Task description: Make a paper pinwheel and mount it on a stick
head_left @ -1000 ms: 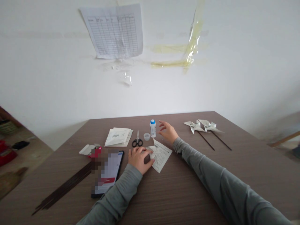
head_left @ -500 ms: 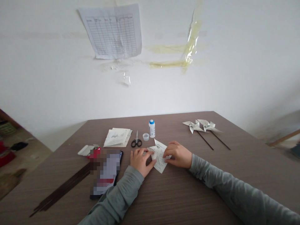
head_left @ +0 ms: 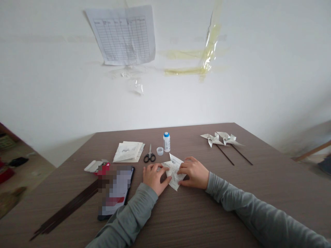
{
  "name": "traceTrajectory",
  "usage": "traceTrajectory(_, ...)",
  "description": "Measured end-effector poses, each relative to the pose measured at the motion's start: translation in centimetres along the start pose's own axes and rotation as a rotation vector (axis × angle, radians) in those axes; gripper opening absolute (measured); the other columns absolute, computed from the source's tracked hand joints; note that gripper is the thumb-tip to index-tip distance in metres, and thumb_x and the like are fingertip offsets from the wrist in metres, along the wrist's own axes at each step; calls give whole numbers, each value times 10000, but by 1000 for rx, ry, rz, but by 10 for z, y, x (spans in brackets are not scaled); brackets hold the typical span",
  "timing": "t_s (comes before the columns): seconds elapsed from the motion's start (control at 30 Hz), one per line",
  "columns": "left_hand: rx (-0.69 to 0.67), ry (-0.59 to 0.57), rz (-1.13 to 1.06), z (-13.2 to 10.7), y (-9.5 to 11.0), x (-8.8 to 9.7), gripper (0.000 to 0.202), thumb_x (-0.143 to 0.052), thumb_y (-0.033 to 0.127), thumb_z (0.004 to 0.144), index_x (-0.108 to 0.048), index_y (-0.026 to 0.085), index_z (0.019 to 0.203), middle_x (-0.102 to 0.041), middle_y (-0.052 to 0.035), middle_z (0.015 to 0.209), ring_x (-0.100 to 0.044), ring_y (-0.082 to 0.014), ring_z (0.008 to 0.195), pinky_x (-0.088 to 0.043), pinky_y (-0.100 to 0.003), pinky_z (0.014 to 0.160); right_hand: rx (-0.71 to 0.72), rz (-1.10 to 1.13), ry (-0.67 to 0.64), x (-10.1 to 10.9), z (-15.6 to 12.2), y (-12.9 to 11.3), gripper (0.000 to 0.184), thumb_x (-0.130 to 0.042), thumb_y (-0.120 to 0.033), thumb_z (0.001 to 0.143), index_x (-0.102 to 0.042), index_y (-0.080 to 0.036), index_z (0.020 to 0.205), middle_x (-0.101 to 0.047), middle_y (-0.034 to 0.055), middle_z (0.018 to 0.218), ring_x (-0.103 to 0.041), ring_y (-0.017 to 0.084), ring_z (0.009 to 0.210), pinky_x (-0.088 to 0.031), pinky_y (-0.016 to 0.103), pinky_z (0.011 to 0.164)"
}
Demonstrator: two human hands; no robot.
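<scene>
A small square of printed paper (head_left: 175, 176) with cut corners lies on the table between my hands, one corner standing up at its far side. My left hand (head_left: 156, 178) holds its left edge, with thumb and index fingertip on the sheet. From the right, my right hand (head_left: 194, 173) has its fingers curled over the other edge; the fingertips are partly hidden. Just beyond stand a white glue bottle (head_left: 167, 143) with a blue top and a small clear cap (head_left: 160, 151). Scissors with black handles (head_left: 149, 157) lie beside the cap.
Paper squares (head_left: 128, 152) are stacked at back left. Two paper pinwheels (head_left: 212, 140) on dark sticks lie at back right. On the left are an open red-and-white box (head_left: 94, 166), a bundle of dark sticks (head_left: 67, 208) and a phone (head_left: 117, 193). A wall rises behind the table (head_left: 207, 220).
My right hand has shifted slightly left and further over the paper. My left hand stays at the left edge. The whole view has drifted a little.
</scene>
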State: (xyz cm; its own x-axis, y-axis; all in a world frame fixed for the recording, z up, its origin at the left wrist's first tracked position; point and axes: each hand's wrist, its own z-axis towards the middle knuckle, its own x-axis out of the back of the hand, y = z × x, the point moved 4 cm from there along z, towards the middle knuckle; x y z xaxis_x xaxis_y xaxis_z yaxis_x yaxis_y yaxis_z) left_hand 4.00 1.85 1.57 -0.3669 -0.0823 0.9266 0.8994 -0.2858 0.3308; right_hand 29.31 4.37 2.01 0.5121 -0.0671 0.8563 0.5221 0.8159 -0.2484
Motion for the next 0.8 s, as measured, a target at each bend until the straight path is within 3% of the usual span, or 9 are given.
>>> traceTrajectory(0.13,8,-10,29,-1,1,2,392,-911,483,1117,-1012,422,1491,-917,-147,1582,-741,-551,1566,-525,-892,1423,5,24,-5,1,1,0,151,-980,-314,1002,-986,-385,1135,-976,48,1054,-917,310,1007,-696,543,1216)
traceTrajectory(0.33,9,-22,34,-2,3,3,398,-909,467,1120,-1011,422,1502,-912,-150,1594,-722,-549,1588,-498,-911,1438,10,98,18,6,-2,2,454,-758,-130,969,-996,-395,1252,-1010,62,1145,-941,329,1056,-705,557,1241)
traceTrajectory(0.6,2,-11,50,-2,4,1,349,-847,488,1188,-1019,428,1485,-924,-144,1569,-740,-517,1575,-500,-925,1430,-28,119,-22,2,-7,7,249,-755,-291,1200,-985,-387,1203,-1002,66,1165,-930,331,1109,-688,561,1252)
traceTrajectory(0.8,17,15,81,-1,3,1,316,-781,421,1241,-1035,433,1428,-944,-121,1522,-768,-476,1550,-533,-895,1431,-154,23,-62,-8,-9,8,332,-652,-299,1294,-977,-332,1349,-969,108,1288,-904,314,1247,-634,553,1369)
